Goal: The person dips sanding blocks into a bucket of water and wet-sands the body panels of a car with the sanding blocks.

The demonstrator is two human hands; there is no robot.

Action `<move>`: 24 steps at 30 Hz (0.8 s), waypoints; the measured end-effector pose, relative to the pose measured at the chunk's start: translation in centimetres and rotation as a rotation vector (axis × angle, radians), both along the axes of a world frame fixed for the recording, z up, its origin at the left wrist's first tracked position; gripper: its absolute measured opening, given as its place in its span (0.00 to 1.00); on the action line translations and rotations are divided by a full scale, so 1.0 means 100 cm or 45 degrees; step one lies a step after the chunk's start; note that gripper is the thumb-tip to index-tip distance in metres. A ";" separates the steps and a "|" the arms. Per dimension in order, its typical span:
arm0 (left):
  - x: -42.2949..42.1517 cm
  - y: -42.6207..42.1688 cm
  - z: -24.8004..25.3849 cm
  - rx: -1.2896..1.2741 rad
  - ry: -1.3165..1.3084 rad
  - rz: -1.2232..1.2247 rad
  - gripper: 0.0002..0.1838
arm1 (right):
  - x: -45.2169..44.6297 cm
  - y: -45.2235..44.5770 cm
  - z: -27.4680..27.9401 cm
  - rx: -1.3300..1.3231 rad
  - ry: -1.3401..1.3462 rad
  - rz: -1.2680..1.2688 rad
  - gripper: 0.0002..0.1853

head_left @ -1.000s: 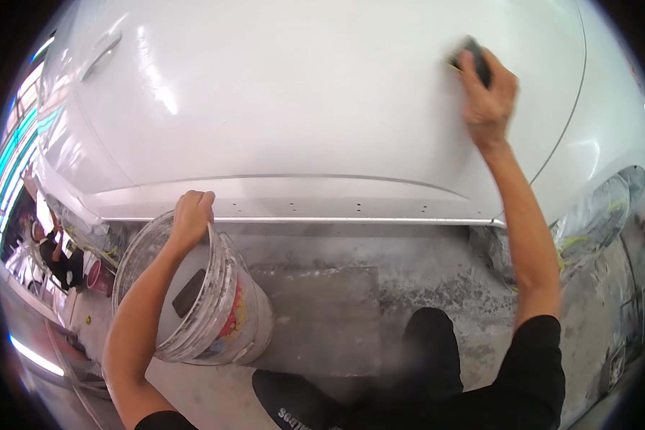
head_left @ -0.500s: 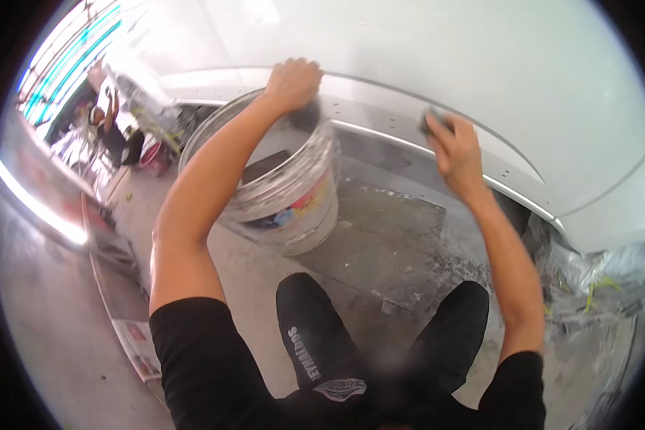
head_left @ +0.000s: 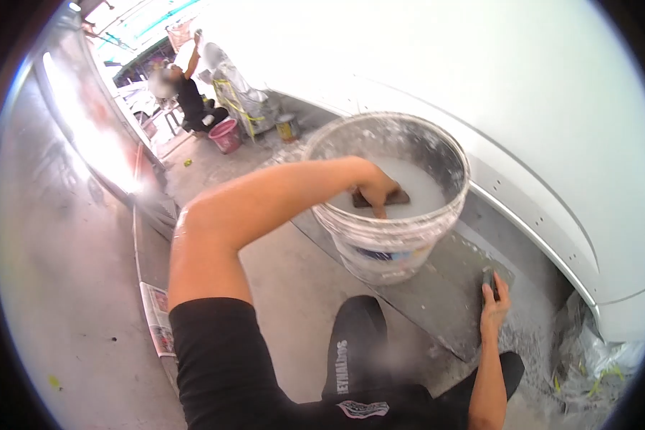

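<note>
Here, a block under the left fingers, a pad between the right ones

The block (head_left: 403, 196) lies inside the bucket (head_left: 380, 233), at the cloudy water (head_left: 424, 192), under the left hand (head_left: 377, 188). The left fingers bend down over its middle, one digit crossing the near edge, and an end of the block shows on each side of them. Whether they close around it underneath, I cannot tell, nor how much of it is wet.

The pad (head_left: 488, 278), small and dark, stands roughly upright in the right hand (head_left: 496, 301), pinched with the thumb on one side and the other fingers on the far side, its upper end sticking out past the thumb. This hand is apart from the bucket, by the right part of the slab (head_left: 444, 290); whether it touches the slab is unclear.

The bucket sits on the slab, its rim and outside streaked pale. Just beyond runs the white car body (head_left: 523, 93), with small holes along its lower strip.

Farther off, a person (head_left: 190, 97) in dark clothes is low beside the car, one arm raised. Near them are a red pail (head_left: 226, 136) and a can (head_left: 287, 129). A newspaper (head_left: 158, 319) lies to the left.
</note>
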State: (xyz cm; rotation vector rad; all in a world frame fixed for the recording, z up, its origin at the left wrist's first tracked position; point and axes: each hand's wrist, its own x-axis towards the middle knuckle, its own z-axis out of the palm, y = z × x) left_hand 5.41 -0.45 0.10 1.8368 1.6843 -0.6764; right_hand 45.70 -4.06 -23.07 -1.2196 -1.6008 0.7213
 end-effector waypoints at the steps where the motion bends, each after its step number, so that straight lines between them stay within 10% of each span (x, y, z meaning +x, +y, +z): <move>1: 0.003 0.002 0.002 -0.035 0.031 -0.058 0.51 | -0.001 -0.002 -0.005 0.051 -0.058 -0.007 0.23; 24: 0.006 -0.019 0.039 0.658 -0.068 -0.378 0.21 | -0.015 -0.005 0.003 0.056 -0.227 -0.061 0.21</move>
